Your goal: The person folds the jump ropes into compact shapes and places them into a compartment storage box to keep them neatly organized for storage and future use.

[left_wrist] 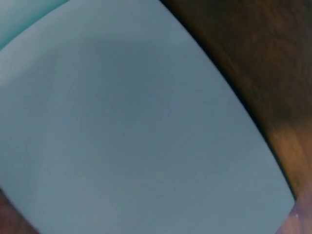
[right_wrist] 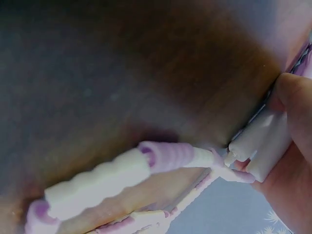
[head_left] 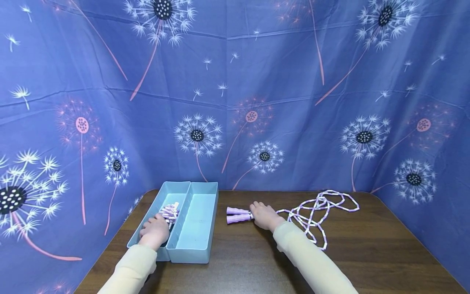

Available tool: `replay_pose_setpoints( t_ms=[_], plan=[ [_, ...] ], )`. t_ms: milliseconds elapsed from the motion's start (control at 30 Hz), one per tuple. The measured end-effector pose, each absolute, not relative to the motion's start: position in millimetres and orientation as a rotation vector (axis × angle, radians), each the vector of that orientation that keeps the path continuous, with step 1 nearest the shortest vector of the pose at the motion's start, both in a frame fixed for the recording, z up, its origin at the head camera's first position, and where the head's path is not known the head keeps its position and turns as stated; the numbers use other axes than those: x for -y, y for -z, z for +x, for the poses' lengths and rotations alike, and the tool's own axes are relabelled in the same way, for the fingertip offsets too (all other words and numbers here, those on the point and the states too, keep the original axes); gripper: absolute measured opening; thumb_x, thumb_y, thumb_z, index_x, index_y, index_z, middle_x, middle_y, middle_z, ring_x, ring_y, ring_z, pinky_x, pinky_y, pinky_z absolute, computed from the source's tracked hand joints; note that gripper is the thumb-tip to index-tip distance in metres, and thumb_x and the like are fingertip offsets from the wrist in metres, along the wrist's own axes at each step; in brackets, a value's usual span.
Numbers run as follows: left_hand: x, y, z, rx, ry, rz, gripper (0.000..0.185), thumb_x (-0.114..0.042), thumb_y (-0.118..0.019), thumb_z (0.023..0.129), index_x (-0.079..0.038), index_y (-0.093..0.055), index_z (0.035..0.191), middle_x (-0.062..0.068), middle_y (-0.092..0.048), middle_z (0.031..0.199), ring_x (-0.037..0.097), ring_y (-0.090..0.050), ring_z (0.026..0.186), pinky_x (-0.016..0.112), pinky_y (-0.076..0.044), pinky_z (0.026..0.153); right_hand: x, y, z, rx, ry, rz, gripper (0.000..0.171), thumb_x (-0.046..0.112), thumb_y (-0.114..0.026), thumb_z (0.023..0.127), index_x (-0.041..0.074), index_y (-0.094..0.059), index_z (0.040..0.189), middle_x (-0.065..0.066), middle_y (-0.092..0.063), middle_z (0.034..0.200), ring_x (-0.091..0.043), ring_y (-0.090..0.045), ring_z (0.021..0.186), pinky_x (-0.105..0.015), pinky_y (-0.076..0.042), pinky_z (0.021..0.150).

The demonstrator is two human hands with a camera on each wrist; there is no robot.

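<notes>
In the head view my left hand (head_left: 155,231) reaches into the left blue bin (head_left: 175,187), fingers curled at a bundled purple-and-white beaded jump rope (head_left: 169,213). The fingertips are hidden there. The left wrist view takes in mostly the bin's wall (left_wrist: 146,126). Farther right, my right hand (head_left: 265,215) grips the paired handles (head_left: 238,215) of a second beaded jump rope (head_left: 312,222) just above or on the table. Pale ends of those handles (right_wrist: 261,146) stick out of the right hand (right_wrist: 292,161) in the right wrist view, with the beaded cord running off them.
A second blue bin (head_left: 194,222) stands against the left one, with nothing visible inside. Both sit on the left of a brown wooden table (head_left: 382,241). The second rope's cord lies in loose loops at the right. A blue dandelion-print cloth (head_left: 293,122) hangs behind and at the sides.
</notes>
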State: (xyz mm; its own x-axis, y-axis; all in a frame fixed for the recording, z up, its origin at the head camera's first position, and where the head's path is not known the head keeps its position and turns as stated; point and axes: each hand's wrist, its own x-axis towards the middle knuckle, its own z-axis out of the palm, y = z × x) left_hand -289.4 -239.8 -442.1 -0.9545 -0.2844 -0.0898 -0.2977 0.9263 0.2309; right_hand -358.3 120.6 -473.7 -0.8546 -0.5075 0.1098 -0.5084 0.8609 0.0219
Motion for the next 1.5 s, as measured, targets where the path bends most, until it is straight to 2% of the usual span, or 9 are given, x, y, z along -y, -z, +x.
replay_pose_setpoints(
  t_ms=[233, 433, 567, 733, 833, 1033, 1167, 1333, 1500],
  plan=[
    [237.0, 429.4, -280.0, -3.066, -0.315, -0.371, 0.034, -0.003, -0.042, 0.090, 0.021, -0.034, 0.114, 0.042, -0.043, 0.103, 0.054, -0.047, 0.099, 0.061, -0.043, 0.079, -122.0, 476.5, -358.1, 2.890, 0.048, 0.772, 0.029, 0.008, -0.060, 0.080, 0.004, -0.049, 0.107, -0.019, -0.055, 0.123, -0.035, -0.054, 0.113, -0.052, -0.047, 0.086],
    [234.8, 420.8, -272.9, -3.109, -0.210, -0.310, 0.037, -0.004, -0.045, 0.089, 0.021, -0.036, 0.114, 0.040, -0.046, 0.103, 0.053, -0.048, 0.100, 0.059, -0.043, 0.081, -126.5, 476.0, -357.9, 2.757, 0.112, 0.811, 0.026, 0.011, -0.061, 0.078, 0.007, -0.045, 0.099, -0.012, -0.064, 0.100, -0.028, -0.063, 0.092, -0.045, -0.049, 0.075],
    [231.3, 413.4, -268.5, -3.151, -0.116, -0.245, 0.045, -0.008, -0.053, 0.086, 0.022, -0.037, 0.116, 0.040, -0.047, 0.105, 0.052, -0.048, 0.102, 0.061, -0.041, 0.084, -130.9, 470.8, -358.1, 2.677, 0.140, 0.850, 0.034, 0.013, -0.068, 0.075, 0.009, -0.043, 0.097, -0.006, -0.065, 0.088, -0.024, -0.065, 0.079, -0.041, -0.047, 0.068],
    [219.9, 396.0, -261.1, -3.287, -0.007, -0.163, 0.047, -0.011, -0.053, 0.086, 0.020, -0.040, 0.119, 0.039, -0.049, 0.105, 0.050, -0.048, 0.100, 0.060, -0.040, 0.079, -134.0, 461.4, -357.2, 2.645, 0.138, 0.860, 0.041, 0.017, -0.075, 0.071, 0.011, -0.043, 0.097, -0.005, -0.064, 0.089, -0.025, -0.064, 0.080, -0.042, -0.047, 0.068],
    [211.5, 387.9, -258.6, -3.404, 0.040, -0.117, 0.042, -0.011, -0.051, 0.087, 0.018, -0.044, 0.117, 0.036, -0.051, 0.102, 0.049, -0.049, 0.097, 0.060, -0.040, 0.075, -135.2, 454.5, -356.0, 2.619, 0.133, 0.863, 0.042, 0.020, -0.076, 0.071, 0.011, -0.044, 0.097, -0.005, -0.063, 0.087, -0.025, -0.063, 0.079, -0.042, -0.047, 0.067],
    [191.9, 375.5, -255.4, -3.540, 0.093, -0.001, 0.039, -0.012, -0.051, 0.088, 0.013, -0.047, 0.119, 0.032, -0.053, 0.103, 0.046, -0.050, 0.098, 0.059, -0.038, 0.077, -139.1, 436.7, -351.6, 2.592, 0.107, 0.867, 0.038, 0.019, -0.074, 0.072, 0.011, -0.045, 0.096, -0.005, -0.061, 0.086, -0.025, -0.061, 0.080, -0.041, -0.045, 0.065],
    [176.5, 366.2, -252.9, -3.598, 0.127, 0.099, 0.044, -0.014, -0.057, 0.084, 0.009, -0.049, 0.121, 0.028, -0.054, 0.106, 0.042, -0.050, 0.099, 0.055, -0.038, 0.077, -141.3, 425.4, -349.5, 2.583, 0.101, 0.863, 0.038, 0.018, -0.073, 0.072, 0.011, -0.046, 0.097, -0.005, -0.060, 0.087, -0.026, -0.060, 0.083, -0.042, -0.043, 0.066],
    [157.5, 354.9, -248.3, -3.747, 0.125, 0.314, 0.051, -0.018, -0.067, 0.074, 0.006, -0.053, 0.117, 0.024, -0.056, 0.101, 0.039, -0.052, 0.095, 0.050, -0.039, 0.073, -143.5, 411.6, -347.0, 2.560, 0.091, 0.874, 0.040, 0.017, -0.074, 0.071, 0.012, -0.045, 0.098, -0.005, -0.060, 0.086, -0.026, -0.058, 0.080, -0.038, -0.040, 0.062],
    [140.2, 347.3, -246.6, -3.808, 0.133, 0.538, 0.046, -0.021, -0.067, 0.075, 0.002, -0.055, 0.114, 0.021, -0.057, 0.101, 0.036, -0.051, 0.095, 0.049, -0.038, 0.073, -143.5, 397.4, -342.7, 2.518, 0.073, 0.887, 0.040, 0.017, -0.075, 0.071, 0.011, -0.047, 0.099, -0.005, -0.061, 0.087, -0.026, -0.059, 0.080, -0.039, -0.041, 0.061]
  ],
)
